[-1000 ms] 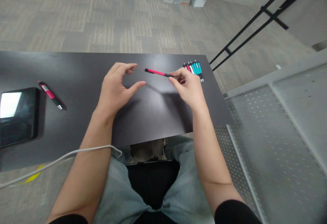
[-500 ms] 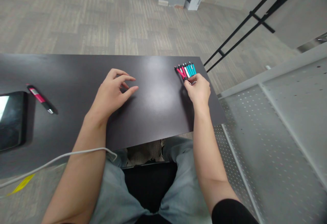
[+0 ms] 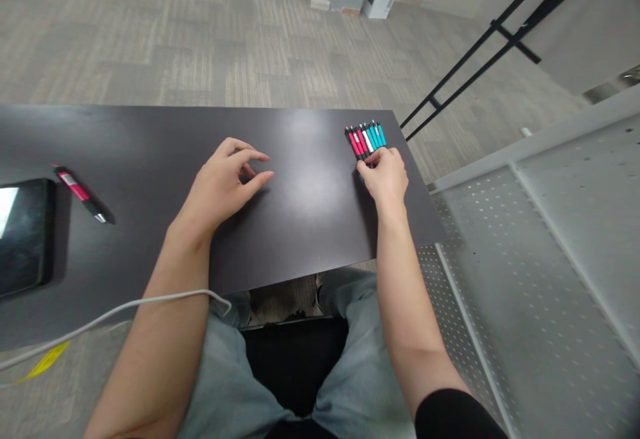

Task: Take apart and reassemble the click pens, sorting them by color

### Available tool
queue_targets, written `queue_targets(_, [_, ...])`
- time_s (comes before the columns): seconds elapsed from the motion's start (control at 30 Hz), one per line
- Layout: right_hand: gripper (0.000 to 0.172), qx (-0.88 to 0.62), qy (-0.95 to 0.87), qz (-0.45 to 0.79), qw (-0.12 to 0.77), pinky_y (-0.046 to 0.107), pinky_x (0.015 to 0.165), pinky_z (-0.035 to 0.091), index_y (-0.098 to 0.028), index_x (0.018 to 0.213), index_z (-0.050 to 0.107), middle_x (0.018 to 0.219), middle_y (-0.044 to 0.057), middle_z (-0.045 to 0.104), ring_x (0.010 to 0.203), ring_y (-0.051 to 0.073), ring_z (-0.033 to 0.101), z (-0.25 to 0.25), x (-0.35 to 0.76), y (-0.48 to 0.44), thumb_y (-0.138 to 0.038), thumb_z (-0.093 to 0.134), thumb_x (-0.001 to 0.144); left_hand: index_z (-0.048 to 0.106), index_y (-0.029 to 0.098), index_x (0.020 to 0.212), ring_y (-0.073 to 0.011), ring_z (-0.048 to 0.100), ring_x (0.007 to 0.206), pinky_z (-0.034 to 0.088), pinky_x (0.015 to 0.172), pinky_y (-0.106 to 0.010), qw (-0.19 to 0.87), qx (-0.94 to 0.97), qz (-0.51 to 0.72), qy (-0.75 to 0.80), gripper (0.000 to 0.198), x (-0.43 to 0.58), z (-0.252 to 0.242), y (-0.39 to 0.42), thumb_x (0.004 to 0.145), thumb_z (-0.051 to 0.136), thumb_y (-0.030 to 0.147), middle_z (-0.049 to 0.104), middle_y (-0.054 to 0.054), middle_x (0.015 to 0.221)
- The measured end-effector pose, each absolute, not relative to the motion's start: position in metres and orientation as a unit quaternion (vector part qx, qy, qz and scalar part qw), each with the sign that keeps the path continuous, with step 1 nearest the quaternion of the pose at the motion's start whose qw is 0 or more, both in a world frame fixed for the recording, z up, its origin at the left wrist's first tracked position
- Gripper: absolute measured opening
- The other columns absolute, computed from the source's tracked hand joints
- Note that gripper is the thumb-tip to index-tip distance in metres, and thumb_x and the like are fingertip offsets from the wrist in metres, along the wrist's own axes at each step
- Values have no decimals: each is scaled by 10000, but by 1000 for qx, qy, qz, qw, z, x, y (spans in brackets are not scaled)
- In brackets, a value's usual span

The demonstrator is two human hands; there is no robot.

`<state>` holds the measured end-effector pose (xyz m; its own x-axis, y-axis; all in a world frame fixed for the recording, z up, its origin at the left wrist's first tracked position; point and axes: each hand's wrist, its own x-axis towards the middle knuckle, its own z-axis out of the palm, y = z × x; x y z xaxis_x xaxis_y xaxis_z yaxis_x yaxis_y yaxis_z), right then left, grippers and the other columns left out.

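Note:
Near the table's far right corner, a side-by-side row of several pens lies on the dark table (image 3: 310, 225). Pink pens are at its left, a white pen (image 3: 368, 141) in the middle and teal pens (image 3: 379, 136) at the right. My right hand (image 3: 387, 177) is closed at the near end of the row, its thumb by the tip of the leftmost pink pen (image 3: 354, 145). The fingers cover the near ends of the other pens. My left hand (image 3: 225, 179) hovers above the table with fingers apart, holding nothing.
Another pink and black pen (image 3: 79, 192) lies at the left, beside a black tablet-like device (image 3: 25, 239). A white cable (image 3: 120, 307) crosses my left forearm. A perforated grey panel (image 3: 525, 245) stands right of the table.
The pink pen in my right hand has gone from lying slanted across the row to lying in line at its left end. My left hand has hardly moved.

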<state>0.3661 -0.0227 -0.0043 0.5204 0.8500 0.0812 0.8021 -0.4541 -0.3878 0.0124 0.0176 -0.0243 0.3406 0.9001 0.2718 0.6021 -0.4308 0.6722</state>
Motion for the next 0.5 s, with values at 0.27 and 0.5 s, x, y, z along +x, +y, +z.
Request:
queue_targets(0.27, [160, -834, -489, 47, 250, 493, 1040, 635, -290, 967, 687, 1286, 97, 781, 1121, 318, 753, -2, 373, -23, -320, 839, 1006, 930, 311, 1262, -258, 812, 909, 707, 983, -447, 231, 789, 293, 488, 301, 11, -23, 16, 1072, 900, 543, 819, -78, 1321])
queue_targets(0.5, [103, -768, -522, -21, 370, 487, 1048, 625, -305, 947, 647, 1065, 72, 786, 1046, 297, 729, 7, 377, -21, -312, 722, 1016, 926, 319, 1236, -317, 774, 956, 651, 994, -485, 188, 731, 304, 581, 227, -16, -11, 17, 1070, 865, 462, 854, -86, 1205])
